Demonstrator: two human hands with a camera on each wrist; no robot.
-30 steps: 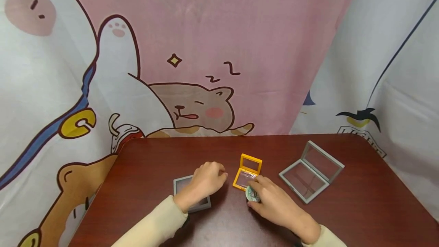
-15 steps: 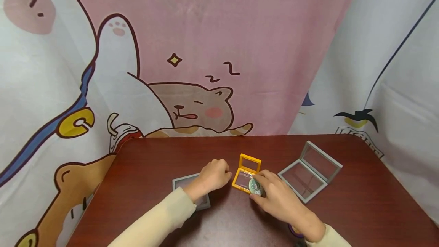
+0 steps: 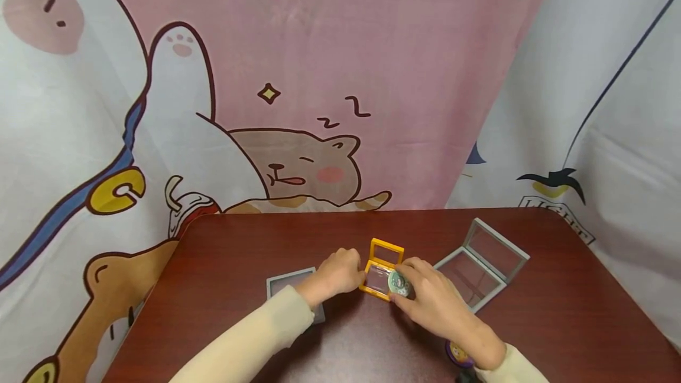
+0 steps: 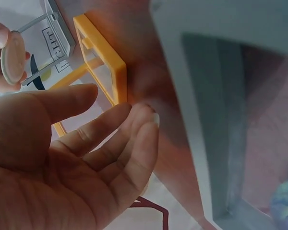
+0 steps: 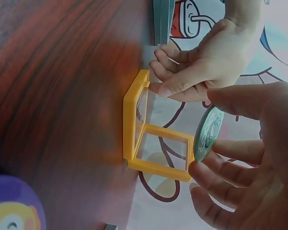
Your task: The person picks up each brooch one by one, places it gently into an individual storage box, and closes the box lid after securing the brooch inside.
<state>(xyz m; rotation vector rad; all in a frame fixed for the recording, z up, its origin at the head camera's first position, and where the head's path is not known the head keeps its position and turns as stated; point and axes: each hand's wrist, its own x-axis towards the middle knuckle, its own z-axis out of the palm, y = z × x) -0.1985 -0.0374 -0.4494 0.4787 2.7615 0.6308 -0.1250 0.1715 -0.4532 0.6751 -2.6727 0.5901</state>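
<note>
A small yellow hinged display case (image 3: 387,245) with clear film panes stands with its lid raised near the table's middle. My right hand (image 3: 435,299) pinches a round green badge (image 3: 398,283) between thumb and fingers, just above the case's right part. In the right wrist view the badge (image 5: 209,134) is held up on edge, apart from the lower frame. At the case's left edge is my left hand (image 3: 341,272), fingers loosely bent. The left wrist view shows its fingertips close against the yellow frame (image 4: 119,79); whether they touch cannot be told.
A larger grey hinged case (image 3: 500,236) stands with its lid up on the right. Another grey case (image 3: 289,275) lies partly beneath my left forearm, with a bluish round thing (image 4: 285,206) at it. A purple-rimmed badge (image 3: 457,353) lies beside my right wrist.
My left hand has moved right, up to the yellow case's edge. My right hand has carried the green badge slightly right and up, over the case. The purple-rimmed badge has come into view.
</note>
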